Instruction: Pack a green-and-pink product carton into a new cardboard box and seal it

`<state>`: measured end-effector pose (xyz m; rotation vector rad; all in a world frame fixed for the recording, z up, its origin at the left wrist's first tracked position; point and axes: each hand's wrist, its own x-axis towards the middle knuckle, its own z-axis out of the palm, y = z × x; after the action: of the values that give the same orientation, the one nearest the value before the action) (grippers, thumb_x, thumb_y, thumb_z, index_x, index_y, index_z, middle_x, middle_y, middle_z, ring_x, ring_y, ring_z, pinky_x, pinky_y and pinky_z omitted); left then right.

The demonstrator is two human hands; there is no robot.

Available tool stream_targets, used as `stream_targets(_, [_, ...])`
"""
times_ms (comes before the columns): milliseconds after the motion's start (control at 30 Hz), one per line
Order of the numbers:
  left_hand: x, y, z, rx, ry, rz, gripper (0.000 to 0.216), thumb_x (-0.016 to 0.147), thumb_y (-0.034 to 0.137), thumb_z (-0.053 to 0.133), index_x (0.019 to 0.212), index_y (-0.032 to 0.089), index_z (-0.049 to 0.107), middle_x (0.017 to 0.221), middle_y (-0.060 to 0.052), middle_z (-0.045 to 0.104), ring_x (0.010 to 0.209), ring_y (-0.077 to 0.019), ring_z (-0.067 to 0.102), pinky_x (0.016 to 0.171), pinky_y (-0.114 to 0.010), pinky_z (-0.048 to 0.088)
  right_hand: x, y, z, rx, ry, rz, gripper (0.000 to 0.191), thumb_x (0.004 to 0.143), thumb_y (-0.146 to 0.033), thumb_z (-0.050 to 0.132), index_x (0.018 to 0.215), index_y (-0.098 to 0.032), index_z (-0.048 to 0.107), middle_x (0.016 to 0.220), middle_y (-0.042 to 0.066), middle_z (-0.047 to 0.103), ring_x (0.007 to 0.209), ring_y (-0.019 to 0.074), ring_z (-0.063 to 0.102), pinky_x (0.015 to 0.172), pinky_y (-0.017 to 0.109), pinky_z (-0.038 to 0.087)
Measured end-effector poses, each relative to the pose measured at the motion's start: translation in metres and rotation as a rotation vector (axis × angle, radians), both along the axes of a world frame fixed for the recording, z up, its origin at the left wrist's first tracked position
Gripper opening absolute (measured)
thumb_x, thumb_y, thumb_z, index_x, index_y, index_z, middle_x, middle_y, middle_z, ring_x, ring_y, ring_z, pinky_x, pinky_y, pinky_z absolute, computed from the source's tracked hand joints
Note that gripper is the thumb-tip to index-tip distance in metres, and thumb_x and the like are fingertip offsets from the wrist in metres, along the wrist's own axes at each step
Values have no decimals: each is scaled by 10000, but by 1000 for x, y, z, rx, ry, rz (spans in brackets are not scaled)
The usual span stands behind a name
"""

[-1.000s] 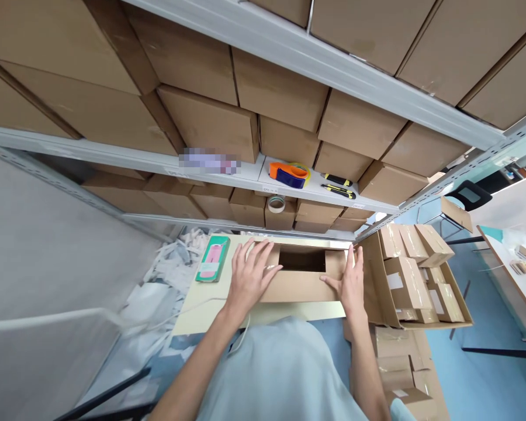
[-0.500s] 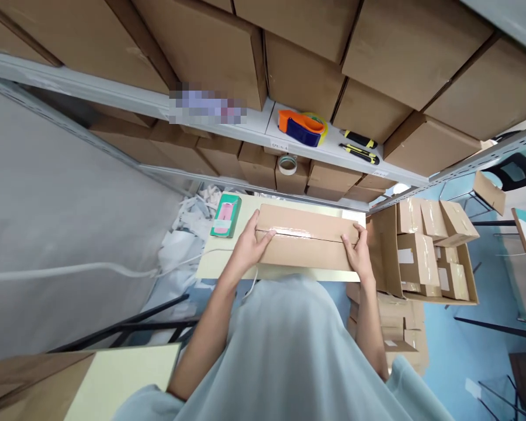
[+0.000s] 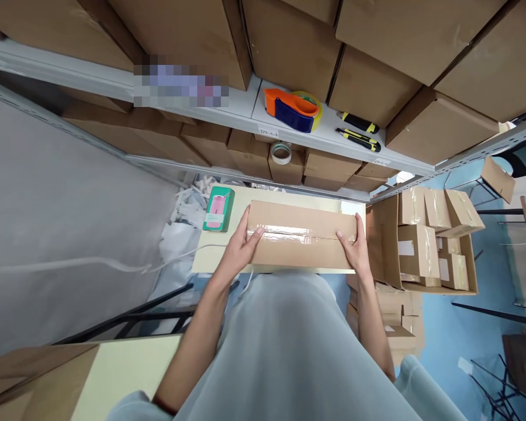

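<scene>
A long brown cardboard box lies on a small pale table, its top flaps closed with clear tape along the seam. My left hand grips the box's left end, thumb on top. My right hand grips the right end the same way. A green package with a pink phone case lies on the table left of the box.
A shelf above holds an orange and blue tape dispenser, two yellow and black utility knives and a tape roll. Large cartons fill the shelves. An open carton of small taped boxes stands at the right. Paper scraps lie at the left.
The box had an open top a second ago; now a taped, closed face is up. My hands moved from its top edges to its two ends. The view tilted down.
</scene>
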<state>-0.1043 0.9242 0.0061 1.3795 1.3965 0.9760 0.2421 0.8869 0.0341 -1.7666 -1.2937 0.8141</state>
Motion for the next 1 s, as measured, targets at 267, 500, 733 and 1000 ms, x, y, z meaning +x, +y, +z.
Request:
stream_targets(267, [2, 1, -1, -129, -208, 102, 836, 984, 481, 736, 1741, 277, 445, 1808, -65, 415, 1688, -311, 373, 1401, -482, 269, -2, -2, -3, 37, 20, -39, 1006, 961, -686, 758, 1757, -194, 386, 1834, 151, 352, 1699, 314, 357, 1389, 490, 335])
stream_targets(500, [-2, 0, -14, -74, -90, 78, 794, 1046, 512, 624, 1763, 257, 396, 1804, -94, 424, 1676, -306, 401, 1403, -506, 266, -2, -2, -7, 34, 27, -46, 985, 981, -681, 731, 1760, -187, 386, 1818, 149, 388, 1693, 318, 375, 1373, 489, 374])
stream_targets(733, [20, 18, 24, 514, 595, -56, 784, 1103, 321, 475, 1822, 204, 184, 1867, -117, 250, 1759, -334, 128, 1431, -621, 107, -4, 0, -20, 45, 36, -40, 997, 964, -696, 726, 1756, -186, 398, 1781, 150, 456, 1653, 334, 452, 1369, 509, 385])
stream_targets(1000, [44, 47, 16, 544, 762, -233, 628, 1113, 443, 485, 1705, 233, 509, 1804, -101, 402, 1704, -356, 332, 1416, -633, 147, -3, 3, -19, 56, -41, -67, 993, 968, -697, 712, 1756, -186, 391, 1808, 149, 406, 1670, 332, 419, 1376, 522, 366])
